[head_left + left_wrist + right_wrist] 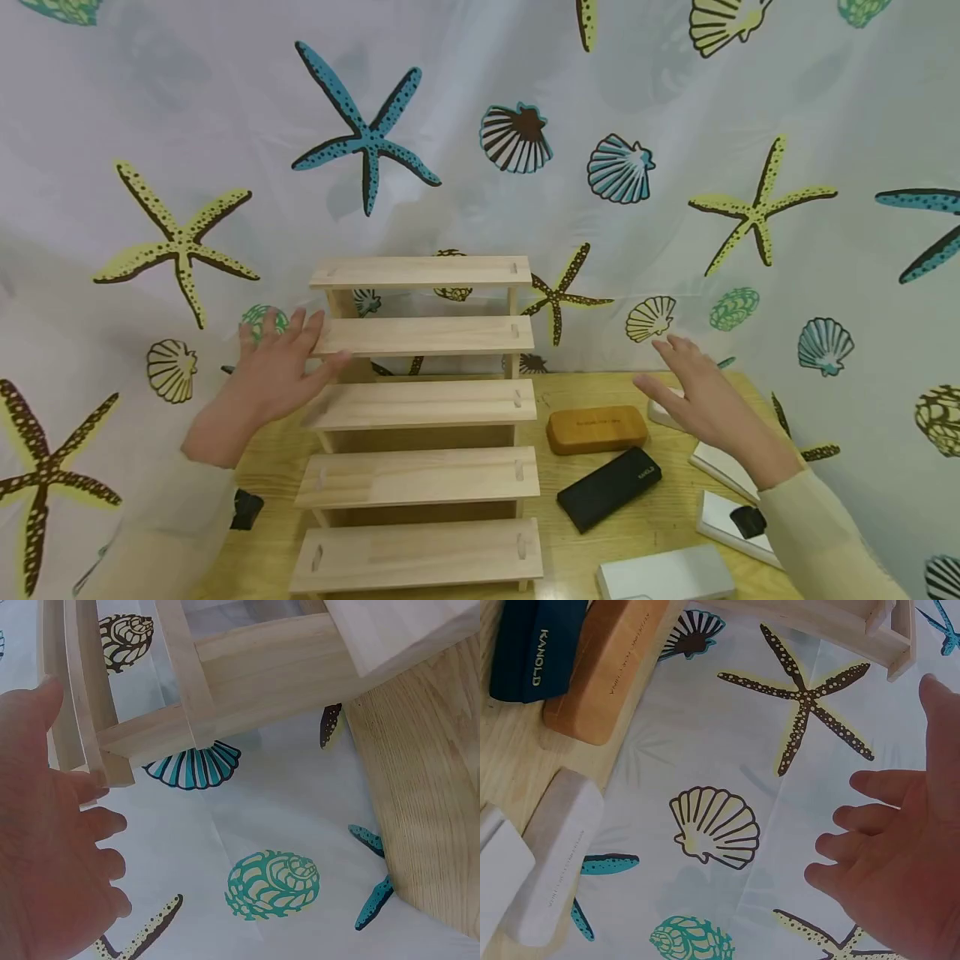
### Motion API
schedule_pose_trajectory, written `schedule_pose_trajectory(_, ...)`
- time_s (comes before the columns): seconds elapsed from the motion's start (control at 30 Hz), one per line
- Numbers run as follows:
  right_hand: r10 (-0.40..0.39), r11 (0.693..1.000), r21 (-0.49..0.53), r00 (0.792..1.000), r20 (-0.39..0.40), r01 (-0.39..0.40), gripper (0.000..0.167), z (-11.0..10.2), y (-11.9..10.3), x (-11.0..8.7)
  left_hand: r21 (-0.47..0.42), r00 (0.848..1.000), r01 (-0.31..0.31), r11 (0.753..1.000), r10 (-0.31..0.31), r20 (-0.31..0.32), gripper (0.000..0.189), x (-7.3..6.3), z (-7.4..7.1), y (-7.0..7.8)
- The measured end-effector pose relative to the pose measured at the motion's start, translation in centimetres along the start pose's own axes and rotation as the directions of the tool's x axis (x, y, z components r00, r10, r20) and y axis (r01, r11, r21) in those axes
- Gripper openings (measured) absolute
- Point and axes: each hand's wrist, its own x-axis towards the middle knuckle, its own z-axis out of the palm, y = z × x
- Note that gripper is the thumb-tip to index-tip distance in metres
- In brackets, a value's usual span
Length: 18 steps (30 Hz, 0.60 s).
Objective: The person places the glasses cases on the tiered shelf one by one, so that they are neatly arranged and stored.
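Note:
A stepped wooden display shelf (pixel 431 335) with several pale tiers stands left of centre. My left hand (pixel 277 367) is at the left end of its upper tiers, fingers extended and thumb spread. In the left wrist view, the thumb and index fingertip (pixel 96 780) overlap the shelf's wooden edge; whether they touch it I cannot tell. My right hand (pixel 701 400) hovers to the right of the shelf, above the cases, with fingers spread and nothing held. Below it lie a brown case (pixel 597 430) and a black case (pixel 609 488) marked KANOLD.
Several white cases line the right side of the wooden table (pixel 577 387), among them a white case (pixel 666 575) near the front. A pale white case (pixel 559 855) lies by the table's edge. A patterned curtain (pixel 480 217) hangs behind and around the table.

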Motion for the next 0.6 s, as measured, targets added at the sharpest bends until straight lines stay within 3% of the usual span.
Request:
schedule_pose_trajectory(0.23,0.027,0.993,0.119,0.999,0.021,-0.029,0.08,1.5,1.0,-3.0,0.03,1.0,0.014,0.999,-0.015,0.028,0.099,1.0,0.3,0.3)
schedule_pose_trajectory(0.37,0.054,0.975,0.215,0.999,-0.006,-0.052,0.075,2.2,1.8,-5.0,0.017,0.999,0.025,1.0,-0.025,0.038,0.1,1.1,0.3,0.6)
schedule_pose_trajectory(0.47,0.092,0.941,0.329,0.996,-0.014,-0.083,0.066,2.7,3.0,-6.6,0.008,0.999,0.03,1.0,-0.031,0.039,0.1,1.1,0.4,0.7)
schedule_pose_trajectory(0.6,0.148,0.856,0.498,0.989,0.023,-0.139,0.054,3.4,5.0,-8.7,-0.005,0.999,0.033,0.999,-0.033,0.039,0.1,0.9,0.4,0.8)
